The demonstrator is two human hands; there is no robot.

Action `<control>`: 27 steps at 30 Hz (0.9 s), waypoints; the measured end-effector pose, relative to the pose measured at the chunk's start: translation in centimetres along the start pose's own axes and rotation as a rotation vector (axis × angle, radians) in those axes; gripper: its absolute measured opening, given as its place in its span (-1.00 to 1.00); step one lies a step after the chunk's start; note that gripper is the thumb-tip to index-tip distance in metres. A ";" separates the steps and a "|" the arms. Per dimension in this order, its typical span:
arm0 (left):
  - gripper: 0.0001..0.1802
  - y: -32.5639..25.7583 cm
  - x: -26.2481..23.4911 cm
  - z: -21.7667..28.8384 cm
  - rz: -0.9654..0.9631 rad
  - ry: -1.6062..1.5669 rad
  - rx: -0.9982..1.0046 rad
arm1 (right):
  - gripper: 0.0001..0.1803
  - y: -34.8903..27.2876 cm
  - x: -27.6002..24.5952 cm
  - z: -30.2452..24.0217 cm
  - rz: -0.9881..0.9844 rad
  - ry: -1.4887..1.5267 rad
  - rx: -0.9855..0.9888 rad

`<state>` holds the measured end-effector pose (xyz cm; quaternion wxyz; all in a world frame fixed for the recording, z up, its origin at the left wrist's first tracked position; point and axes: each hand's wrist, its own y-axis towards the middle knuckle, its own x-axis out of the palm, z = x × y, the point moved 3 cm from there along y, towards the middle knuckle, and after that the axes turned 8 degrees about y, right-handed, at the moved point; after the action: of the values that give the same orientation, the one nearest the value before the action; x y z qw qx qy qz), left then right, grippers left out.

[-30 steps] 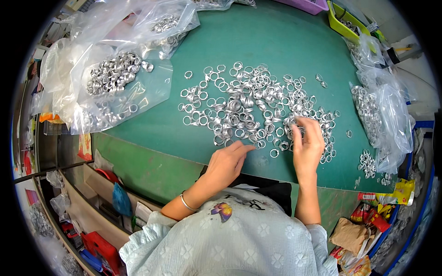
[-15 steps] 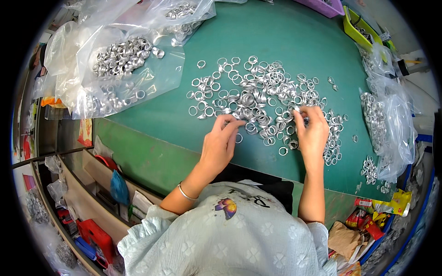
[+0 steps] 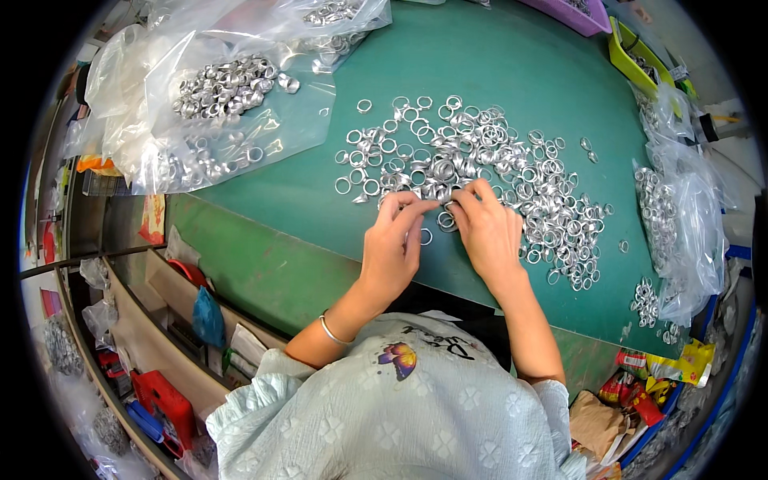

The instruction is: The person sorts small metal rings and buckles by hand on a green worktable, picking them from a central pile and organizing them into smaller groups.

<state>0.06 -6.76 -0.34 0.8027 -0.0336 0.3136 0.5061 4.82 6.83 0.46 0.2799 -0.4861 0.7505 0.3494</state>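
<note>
A wide heap of silver-coloured metal rings [image 3: 552, 192] lies spread over the green tabletop [image 3: 496, 48]. At the near edge of this heap my two hands are close together, fingertips almost meeting. My left hand [image 3: 392, 246] is closed, thumb and fingers pinched, with loose rings just beyond its knuckles; what is in the pinch is hidden. My right hand [image 3: 490, 236] bends its fingers down and pinches at a ring [image 3: 446, 221] beside the left fingertips. One more ring [image 3: 426, 236] lies by itself just right of my left hand.
Clear plastic bags [image 3: 296, 120] with more rings cover the far left. Another ring-filled bag [image 3: 660, 208] lies along the right edge, near a small ring pile [image 3: 645, 302]. A purple bin [image 3: 588, 20] and a lime-green bin [image 3: 628, 64] stand far right. Below left are drawers [image 3: 152, 320].
My right hand has moved left from the right part of the heap to beside my left hand. The left hand stays near its place, and the whole view has shifted slightly.
</note>
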 end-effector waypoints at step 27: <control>-0.64 -0.3 1.5 2.7 -0.208 -0.448 -0.037 | -0.81 -4.9 -0.7 1.3 -0.120 1.691 0.826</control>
<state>2.04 -4.69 0.94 0.8992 0.0329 0.1134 0.4213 9.66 6.85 -1.05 -0.1900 -0.4785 0.7427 -0.4281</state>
